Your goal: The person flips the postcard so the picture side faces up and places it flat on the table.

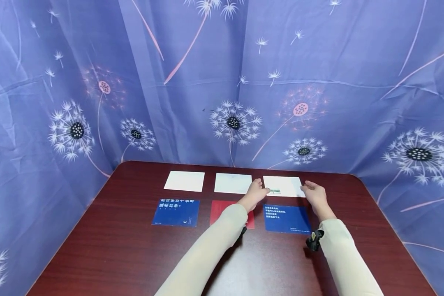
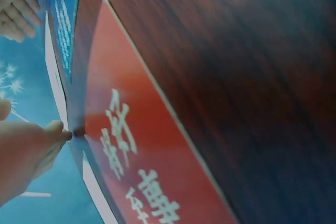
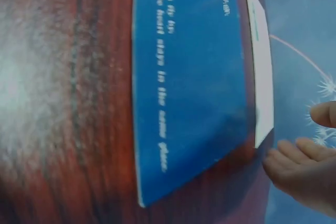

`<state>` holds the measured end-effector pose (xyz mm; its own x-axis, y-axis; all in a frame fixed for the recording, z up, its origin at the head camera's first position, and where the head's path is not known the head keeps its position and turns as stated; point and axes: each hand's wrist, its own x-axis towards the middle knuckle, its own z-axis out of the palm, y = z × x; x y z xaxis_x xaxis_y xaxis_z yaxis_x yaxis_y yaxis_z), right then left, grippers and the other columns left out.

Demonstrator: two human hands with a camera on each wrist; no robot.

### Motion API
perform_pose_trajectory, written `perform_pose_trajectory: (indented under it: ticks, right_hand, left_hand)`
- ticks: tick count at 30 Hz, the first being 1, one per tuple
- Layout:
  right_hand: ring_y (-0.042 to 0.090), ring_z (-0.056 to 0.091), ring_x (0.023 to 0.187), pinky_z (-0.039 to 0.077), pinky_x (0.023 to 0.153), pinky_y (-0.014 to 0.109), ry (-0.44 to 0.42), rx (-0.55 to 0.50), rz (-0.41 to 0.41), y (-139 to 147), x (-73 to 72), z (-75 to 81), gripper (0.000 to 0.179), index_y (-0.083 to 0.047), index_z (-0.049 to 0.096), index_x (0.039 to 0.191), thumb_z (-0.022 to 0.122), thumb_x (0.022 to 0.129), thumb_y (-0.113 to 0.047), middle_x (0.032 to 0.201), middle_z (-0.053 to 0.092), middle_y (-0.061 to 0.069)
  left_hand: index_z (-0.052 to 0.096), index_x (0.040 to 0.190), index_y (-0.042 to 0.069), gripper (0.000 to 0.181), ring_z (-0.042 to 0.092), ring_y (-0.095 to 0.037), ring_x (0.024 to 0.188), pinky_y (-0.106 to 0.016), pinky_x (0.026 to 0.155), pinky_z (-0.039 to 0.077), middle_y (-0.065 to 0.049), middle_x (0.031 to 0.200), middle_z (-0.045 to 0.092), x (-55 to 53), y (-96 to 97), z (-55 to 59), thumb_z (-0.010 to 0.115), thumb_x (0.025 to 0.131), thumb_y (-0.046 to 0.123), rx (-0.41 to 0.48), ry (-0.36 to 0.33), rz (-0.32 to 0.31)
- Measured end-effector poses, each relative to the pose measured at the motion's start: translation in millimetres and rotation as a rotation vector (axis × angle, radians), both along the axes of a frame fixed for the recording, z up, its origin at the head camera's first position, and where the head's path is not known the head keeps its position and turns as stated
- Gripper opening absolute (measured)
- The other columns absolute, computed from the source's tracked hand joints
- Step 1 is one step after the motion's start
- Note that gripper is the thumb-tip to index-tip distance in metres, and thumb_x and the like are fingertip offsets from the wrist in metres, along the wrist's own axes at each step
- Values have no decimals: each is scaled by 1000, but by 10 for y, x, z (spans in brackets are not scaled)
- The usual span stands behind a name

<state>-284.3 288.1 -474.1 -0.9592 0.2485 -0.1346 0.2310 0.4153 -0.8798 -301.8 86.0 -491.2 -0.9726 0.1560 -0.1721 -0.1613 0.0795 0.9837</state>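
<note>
Right blue card (image 3: pixel 194 87): "the heart stays"; left blue card (image 1: pixel 175 216): "温柔以待".

Wht-lettered blue cards (image 1: pixel 175 214) & red card (image 2: pixel 126 61), wht cards (image 1: pixel 286 186), red-brn table (image 1: pixel 107 238), wht/pink dandelion-print blue curtain (image 1: pixel 192 111)

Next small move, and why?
Probably draw the left hand and right hand back: the white card between them lies flat, roughly in line with the middle white card and left white card.
</note>
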Motion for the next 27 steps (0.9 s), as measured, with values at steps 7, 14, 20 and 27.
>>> perform_pose_trajectory:
  ticks: [7,14,20,27]
  right_hand:
    - [46,22,138,26,111,52,-64,143,68,-78,-5,-26,63,15,18,145,45,96,-14,148,22,36]
    - [47,40,127,36,105,51,-53,139,39,-169,-39,-20,61,19,27,140,46,92,-13,137,38,40]
    - [47,39,126,36,104,52,-53,73,-6,-158,-36,-15,60,19,29,139,46,90,-11,136,37,40]
    - [43,37,128,36,104,49,-24,18,-91,-144,-32,-42,56,18,36,137,47,87,-5,138,36,38]
  left_hand:
    - [30,144,-9,66,37,-35,135,-39,110,33,-24,145,39,-18,31,-63,62,87,2,1,-11,2]
    - [32,142,-11,65,38,-35,135,-38,109,35,-25,144,40,0,58,-53,60,85,2,81,-26,19]
    - [36,140,-9,60,40,-35,133,-39,108,36,-25,141,44,-10,35,-76,60,87,5,121,-68,66]
    - [42,137,-10,55,44,-35,130,-38,106,39,-25,137,48,-30,13,-79,60,86,1,118,-83,102]
